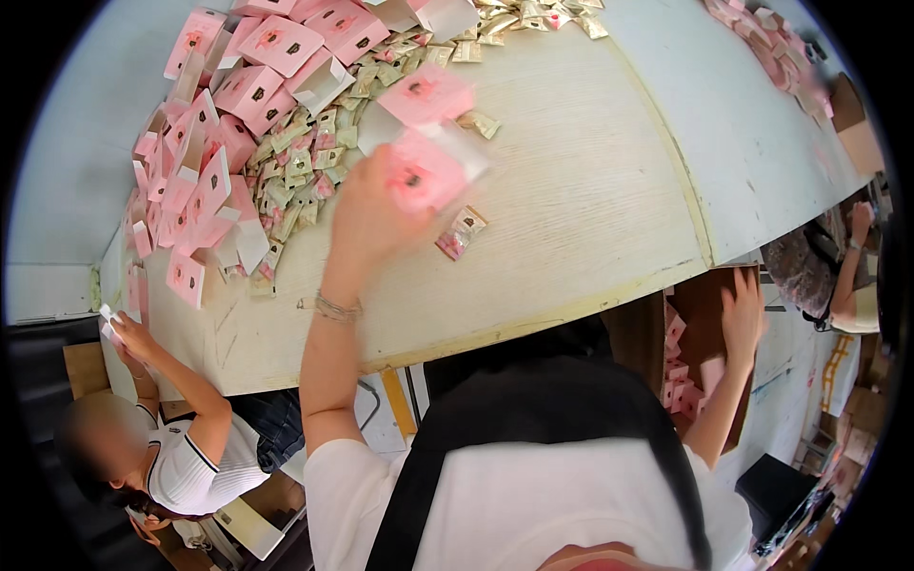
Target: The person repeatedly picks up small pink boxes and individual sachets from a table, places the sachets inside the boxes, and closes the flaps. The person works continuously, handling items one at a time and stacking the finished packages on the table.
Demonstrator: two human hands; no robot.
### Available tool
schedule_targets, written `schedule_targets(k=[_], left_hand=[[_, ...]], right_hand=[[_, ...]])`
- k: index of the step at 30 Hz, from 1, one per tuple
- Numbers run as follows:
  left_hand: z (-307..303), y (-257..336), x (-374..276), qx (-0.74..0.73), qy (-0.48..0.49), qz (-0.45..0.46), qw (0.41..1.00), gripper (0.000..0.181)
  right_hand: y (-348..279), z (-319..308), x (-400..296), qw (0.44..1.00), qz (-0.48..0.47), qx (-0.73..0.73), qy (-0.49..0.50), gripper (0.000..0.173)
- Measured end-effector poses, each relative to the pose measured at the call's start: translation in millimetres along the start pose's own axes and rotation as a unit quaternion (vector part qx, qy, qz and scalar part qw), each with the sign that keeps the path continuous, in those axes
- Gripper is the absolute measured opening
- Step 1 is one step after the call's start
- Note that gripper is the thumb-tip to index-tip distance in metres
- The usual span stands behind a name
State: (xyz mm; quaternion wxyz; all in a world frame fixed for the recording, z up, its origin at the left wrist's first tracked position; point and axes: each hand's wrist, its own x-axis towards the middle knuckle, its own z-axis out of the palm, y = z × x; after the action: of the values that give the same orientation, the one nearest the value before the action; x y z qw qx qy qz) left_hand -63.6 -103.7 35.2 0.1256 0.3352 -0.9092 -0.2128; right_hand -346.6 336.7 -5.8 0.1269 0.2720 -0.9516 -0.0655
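My left hand [375, 207], blurred by motion, grips a pink printed carton [428, 175] by its near left side, above the tabletop. An open white flap juts from that carton's right end. Just beyond it is another pink carton [426, 94], with a small gold sachet [483, 124] beside it. On the bare wood nearer me lies a single pink-and-gold sachet [462, 233]. My right hand [742, 314] is off the table at the right, fingers apart and holding nothing visible, over a brown cardboard box [703, 289]. Several pink cartons [678, 392] are inside that box.
Open pink cartons [278, 43] are heaped at the far left of the table [571, 178]. Loose sachets [296, 164] spread along the heap. A co-worker [207, 457] at the left holds a small item. Another person's arm [850, 271] shows at the far right.
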Motion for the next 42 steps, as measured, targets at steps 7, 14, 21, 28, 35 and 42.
schedule_targets(k=[7,14,21,28,35,42], left_hand=[[6.0,-47.9,-47.4,-0.066,0.281,-0.108,0.951,0.092],[55.0,-18.9,-107.5,-0.249,0.272,-0.118,0.922,0.114],[32.8,-19.8,-115.4,-0.362,0.238,-0.007,0.901,0.125],[26.9,-40.6,-125.3,-0.425,0.147,-0.114,0.886,0.080],[53.4,-44.2,-152.6,-0.451,0.253,-0.110,0.849,0.062],[54.9,-52.3,-159.1,-0.452,0.257,-0.112,0.847,0.051]], right_hand=[[-298.8,-8.8,144.4,0.860,-0.427,0.273,0.060,0.073],[-408.2,1.9,238.6,0.916,-0.374,0.133,0.059,0.077],[-349.9,-19.7,160.0,0.853,-0.473,0.192,0.106,0.070],[-364.4,-7.9,158.8,0.795,-0.558,0.226,0.077,0.071],[-299.1,-7.9,137.9,0.574,-0.321,0.722,-0.216,0.075],[-314.8,-30.3,126.0,0.681,-0.590,0.411,-0.139,0.088]])
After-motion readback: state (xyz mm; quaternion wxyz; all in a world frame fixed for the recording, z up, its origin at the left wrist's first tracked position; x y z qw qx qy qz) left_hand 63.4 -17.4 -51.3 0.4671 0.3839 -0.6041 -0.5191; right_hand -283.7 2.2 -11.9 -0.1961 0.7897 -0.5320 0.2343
